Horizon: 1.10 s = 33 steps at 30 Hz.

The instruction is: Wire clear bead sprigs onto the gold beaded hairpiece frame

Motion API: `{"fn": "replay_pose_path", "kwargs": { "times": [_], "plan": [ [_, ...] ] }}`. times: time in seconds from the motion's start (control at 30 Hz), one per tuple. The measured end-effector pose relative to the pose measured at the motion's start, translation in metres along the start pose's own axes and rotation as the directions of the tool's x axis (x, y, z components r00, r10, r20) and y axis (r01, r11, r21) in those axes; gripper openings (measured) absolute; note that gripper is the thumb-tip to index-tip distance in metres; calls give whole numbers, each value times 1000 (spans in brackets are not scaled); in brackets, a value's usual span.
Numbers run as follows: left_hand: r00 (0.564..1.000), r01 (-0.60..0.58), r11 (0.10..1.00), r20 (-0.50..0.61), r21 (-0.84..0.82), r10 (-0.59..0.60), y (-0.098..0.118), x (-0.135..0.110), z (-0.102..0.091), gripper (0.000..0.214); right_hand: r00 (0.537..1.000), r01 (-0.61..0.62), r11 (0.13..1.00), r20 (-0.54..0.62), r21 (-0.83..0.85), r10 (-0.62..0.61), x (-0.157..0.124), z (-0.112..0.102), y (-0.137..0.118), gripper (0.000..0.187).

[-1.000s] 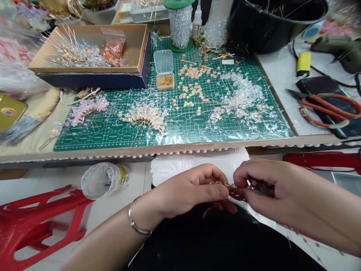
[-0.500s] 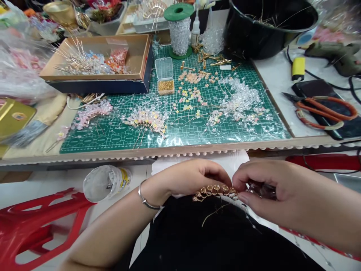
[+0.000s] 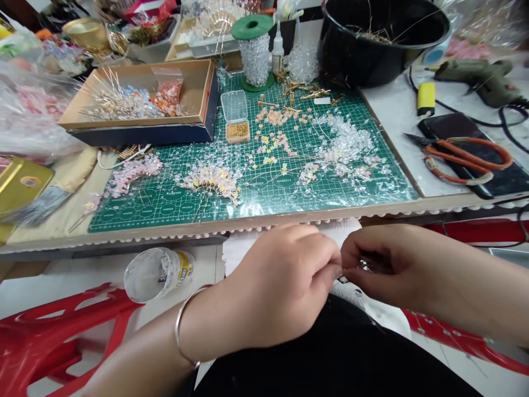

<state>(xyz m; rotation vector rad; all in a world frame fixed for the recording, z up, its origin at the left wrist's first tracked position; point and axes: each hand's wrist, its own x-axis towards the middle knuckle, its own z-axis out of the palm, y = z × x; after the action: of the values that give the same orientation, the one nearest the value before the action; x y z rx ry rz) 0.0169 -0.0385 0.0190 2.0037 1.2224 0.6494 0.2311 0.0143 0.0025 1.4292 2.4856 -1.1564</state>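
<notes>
Over my lap, my left hand point(image 3: 281, 286) is closed, its back turned up and thumb pressed to the fingers. The curved gold hair ornament that it held a moment ago is now hidden behind it. My right hand point(image 3: 400, 264) is closed too, pinching fine wire right against the left fingertips. Clear shiny beads point(image 3: 367, 264) show in its curled palm. A thin beaded strand point(image 3: 450, 333) trails below the right hand. On the green cutting mat point(image 3: 165, 212) ahead lie a beaded flower hair comb point(image 3: 212, 179) and a pink one point(image 3: 134, 173).
A box of beaded stems point(image 3: 138, 129) stands at the back left. Near the mat's back are a bead spool point(image 3: 254, 60) and a black tub point(image 3: 343, 55). Orange-handled pliers point(image 3: 467, 157) lie on the right. A red stool point(image 3: 115, 331) and a plastic tub point(image 3: 149, 275) are lower left.
My left hand has rolled over, back upward, and now covers the gold hair ornament. The right hand stays close beside it, still pinching. The view has shifted slightly.
</notes>
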Motion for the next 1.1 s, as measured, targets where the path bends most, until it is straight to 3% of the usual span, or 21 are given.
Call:
{"fn": "replay_pose_path", "kwargs": {
  "times": [0.13, 0.23, 0.33, 0.4, 0.5, 0.57, 0.63, 0.7, 0.77, 0.83, 0.9, 0.97, 1.03, 1.1],
  "plan": [
    [999, -39, 979, -12, 200, 42, 5, -17, 8, 21, 990, -94, 995, 105, 13, 92, 5, -4, -6, 14],
    [992, -127, 884, 45, 449, 119, 5, -24, 14, 21, 985, -130, 991, 118, 13, 127, 8, -7, -12, 14],
    [982, -189, 820, 81, 540, 173, 1, -25, 18, 28, 981, -142, 990, 134, 15, 139, 11, -8, -15, 11],
    [985, -174, 859, 78, 481, 156, -4, -23, 20, 31, 979, -135, 991, 152, 11, 132, 13, -7, -14, 10],
    [989, -26, 977, 145, 212, -5, -5, -20, 17, 29, 975, -130, 991, 182, -4, 129, 12, -5, -10, 8],
    [970, 80, 997, 227, 20, -82, -3, -20, 11, 26, 969, -123, 992, 214, -12, 123, 11, -5, -7, 9],
    [960, 91, 993, 273, -80, -66, 0, -22, 2, 24, 964, -113, 994, 241, -16, 113, 9, -6, -5, 9],
    [972, 65, 990, 234, -129, -33, -1, -23, -9, 21, 962, -97, 995, 253, -21, 99, 8, -9, -5, 9],
    [988, 128, 970, 116, -205, -106, -5, -24, -17, 20, 960, -79, 997, 268, -24, 82, 9, -12, -6, 11],
    [957, 290, 889, 121, -353, -264, -14, -21, -18, 19, 963, -66, 997, 259, -36, 73, 10, -14, -8, 12],
    [880, 470, 709, 339, -525, -333, -25, -16, -12, 19, 971, -64, 997, 229, -48, 73, 11, -15, -12, 11],
    [806, 582, 469, 548, -665, -223, -35, -12, 0, 28, 976, -66, 997, 203, -50, 74, 10, -16, -17, 10],
    [788, 613, 270, 601, -743, -134, -41, -8, 12, 32, 977, -67, 997, 201, -40, 74, 9, -16, -21, 11],
    [789, 614, 197, 603, -764, -117, -43, -5, 19, 27, 978, -63, 998, 199, -23, 67, 8, -16, -20, 13]
  ]
}}
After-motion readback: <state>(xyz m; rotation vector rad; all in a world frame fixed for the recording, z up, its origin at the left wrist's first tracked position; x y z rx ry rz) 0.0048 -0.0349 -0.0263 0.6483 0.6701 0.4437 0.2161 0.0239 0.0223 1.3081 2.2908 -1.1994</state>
